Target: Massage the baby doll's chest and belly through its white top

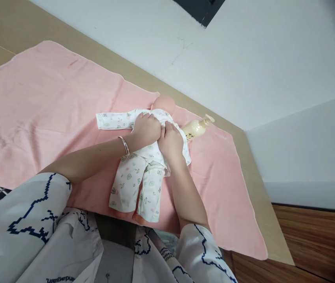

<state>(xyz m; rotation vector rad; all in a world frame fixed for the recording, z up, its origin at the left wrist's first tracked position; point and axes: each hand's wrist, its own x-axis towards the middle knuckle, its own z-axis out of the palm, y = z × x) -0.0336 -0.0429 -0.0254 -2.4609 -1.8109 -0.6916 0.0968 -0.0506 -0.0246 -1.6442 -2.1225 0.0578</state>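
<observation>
A baby doll (163, 103) lies on its back on a pink towel (43, 106), dressed in a white printed romper (132, 182). My left hand (145, 129), with a silver bangle on the wrist, is closed on the romper fabric at the doll's chest. Right beside it, my right hand (171, 140) is closed on the same fabric, the two hands touching. The doll's left sleeve lies stretched out flat. Its bare feet stick out at the towel's near edge.
A cream pump bottle (197, 127) lies on the towel just right of the doll. The towel covers a light wooden tabletop (261, 196) set against a white wall. Wooden floor shows at the lower right.
</observation>
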